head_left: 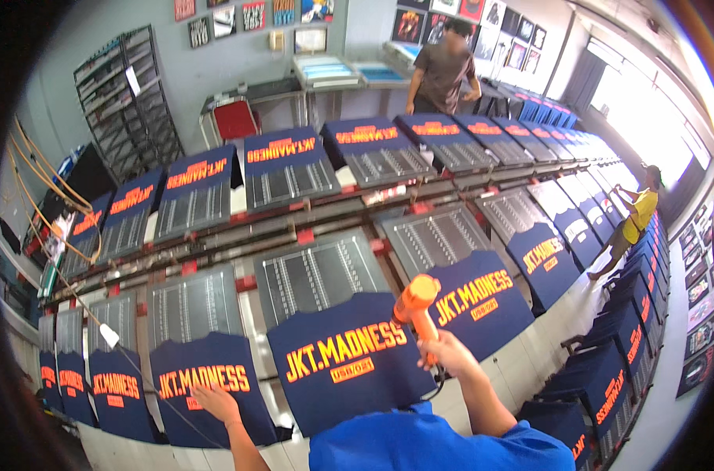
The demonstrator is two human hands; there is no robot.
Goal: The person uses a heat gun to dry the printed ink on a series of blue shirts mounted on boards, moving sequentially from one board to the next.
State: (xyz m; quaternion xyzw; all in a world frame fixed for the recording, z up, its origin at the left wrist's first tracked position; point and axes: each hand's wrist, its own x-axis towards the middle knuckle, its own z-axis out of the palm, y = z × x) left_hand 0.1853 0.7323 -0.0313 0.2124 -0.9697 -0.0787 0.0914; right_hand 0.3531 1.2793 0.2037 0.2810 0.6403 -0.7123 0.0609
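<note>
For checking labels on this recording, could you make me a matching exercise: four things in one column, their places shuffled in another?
Things
1. Handheld blow dryer
2. Left hand
3. Chair
4. Shelved rack

Places
A. Beyond the far row of T-shirts, its backrest red
B. Near the wall, at upper left
C. Held by its handle in the right hand
D. At the lettering of a navy T-shirt

Right pairs: 1-C; 2-D; 3-A; 4-B
</note>
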